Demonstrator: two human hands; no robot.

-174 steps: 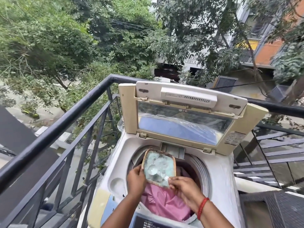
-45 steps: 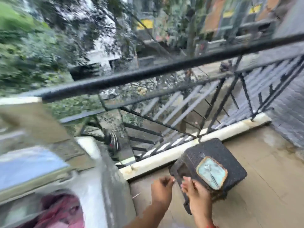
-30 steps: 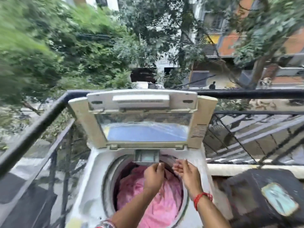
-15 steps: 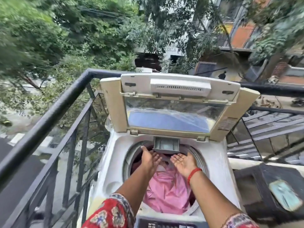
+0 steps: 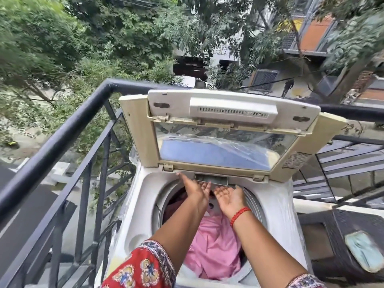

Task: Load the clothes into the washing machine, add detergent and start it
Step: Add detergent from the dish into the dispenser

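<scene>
Both hands [image 5: 212,194] have pushed the detergent drawer [image 5: 212,179] nearly shut.

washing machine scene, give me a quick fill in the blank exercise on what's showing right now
1. The lid of the washing machine stands ____.
2. The cloth lying in the drum is ____ in colour.
3. The band on the right wrist is ____.
4. Both the left hand and the right hand hold ____, with fingers spread near the small drawer under the lid.

Missing words: open; pink; red; nothing
</scene>
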